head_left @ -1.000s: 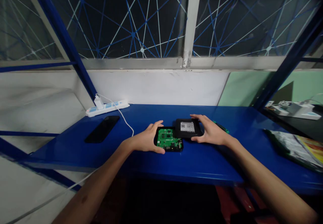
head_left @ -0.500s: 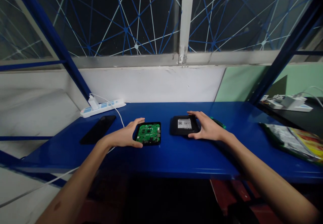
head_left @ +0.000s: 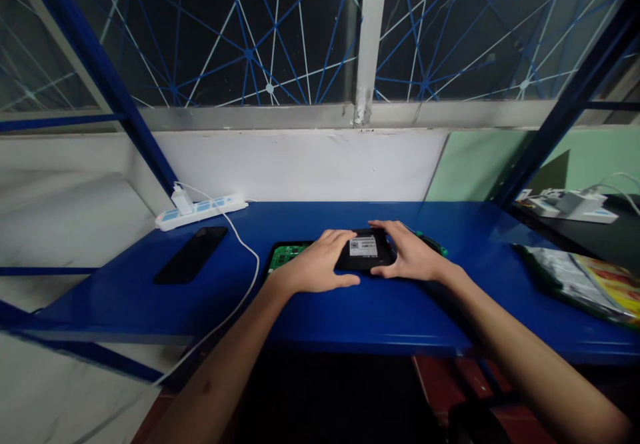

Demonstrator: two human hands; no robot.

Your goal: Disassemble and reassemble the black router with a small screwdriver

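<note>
Black plastic forms the labelled cover (head_left: 367, 251) on the blue bench (head_left: 345, 317); our right hand (head_left: 410, 255) pinches its near and far edges between thumb and fingers. Our left hand (head_left: 320, 264) spreads thumb and fingers around its left end; we cannot tell whether they touch it. Beyond our left wrist, partly hidden, lies the green circuit board (head_left: 287, 255).

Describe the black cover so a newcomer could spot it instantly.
On the blue table, look between the person's left hand and right hand. The flat black cover is there; unlike the green circuit board and the black phone, both farther left, it bears a white printed label.
</note>
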